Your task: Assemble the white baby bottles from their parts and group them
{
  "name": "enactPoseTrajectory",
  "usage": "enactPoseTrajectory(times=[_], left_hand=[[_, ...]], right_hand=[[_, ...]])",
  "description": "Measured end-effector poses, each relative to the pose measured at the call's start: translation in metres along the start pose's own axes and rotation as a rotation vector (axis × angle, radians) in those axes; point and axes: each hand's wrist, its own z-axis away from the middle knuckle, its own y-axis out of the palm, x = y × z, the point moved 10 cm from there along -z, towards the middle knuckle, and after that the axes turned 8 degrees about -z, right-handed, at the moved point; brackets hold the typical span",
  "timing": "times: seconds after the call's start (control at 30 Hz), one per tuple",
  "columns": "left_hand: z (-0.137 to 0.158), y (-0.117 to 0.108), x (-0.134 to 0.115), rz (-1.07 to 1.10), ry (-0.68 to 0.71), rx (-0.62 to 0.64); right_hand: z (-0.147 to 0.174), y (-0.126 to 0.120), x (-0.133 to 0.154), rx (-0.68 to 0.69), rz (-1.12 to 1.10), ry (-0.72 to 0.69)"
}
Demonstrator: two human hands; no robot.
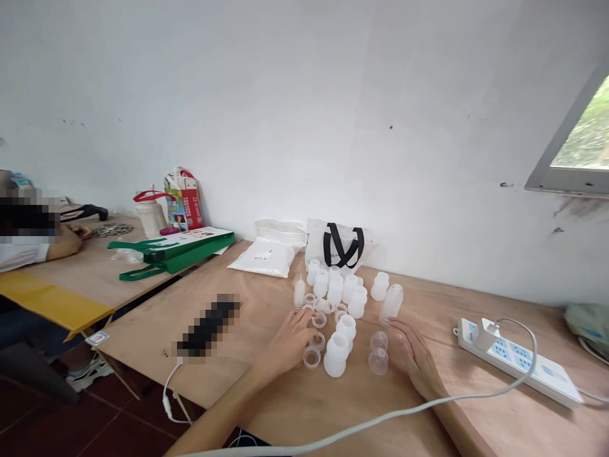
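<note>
Left hand (290, 346) and right hand (413, 355) flat, palms down, fingers extended.

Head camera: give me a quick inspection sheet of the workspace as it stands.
Surface: wooden table, bare wood between items.
Job's things: cluster of white plastic bottles, loose clear rings, clear caps.
Clutter: white plastic packets, white bag with black handles, blurred dark object.
Hands: left hand flat on the table, fingers at the rings; right hand flat beside the caps; neither holds anything.
Cables: white cable across the front edge to a plug in the power strip.
Surroundings: white wall, window at right, second table with a green bag; another person seated there.
</note>
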Motion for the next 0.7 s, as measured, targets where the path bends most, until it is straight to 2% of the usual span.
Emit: enactPoseTrajectory(times=[0.1, 0.2, 0.3, 0.4, 0.5, 0.7], left_hand=[[0.013, -0.019, 0.035, 0.045, -0.164, -0.059], [0.045, -0.044, 0.095, -0.093, -0.491, -0.128], [0.095, -0.059, 0.156, -0.331, -0.835, -0.078], [0.136, -0.053, 0.2, -0.301, -1.045, 0.009], [0.147, -0.053, 0.218, -0.268, -1.086, 0.015], [0.132, -0.059, 0.212, -0.279, -1.013, 0.069]], right_hand=[[0.0, 0.0, 0.005, 0.0, 0.004, -0.006], [0.001, -0.001, 0.006, -0.012, 0.0, -0.003], [0.001, -0.001, 0.005, -0.023, 0.001, -0.004], [0.0, 0.0, 0.007, -0.033, 0.019, -0.015], [0.003, -0.003, 0.02, -0.043, 0.049, -0.058], [0.043, -0.018, 0.064, -0.01, 0.13, -0.123]])
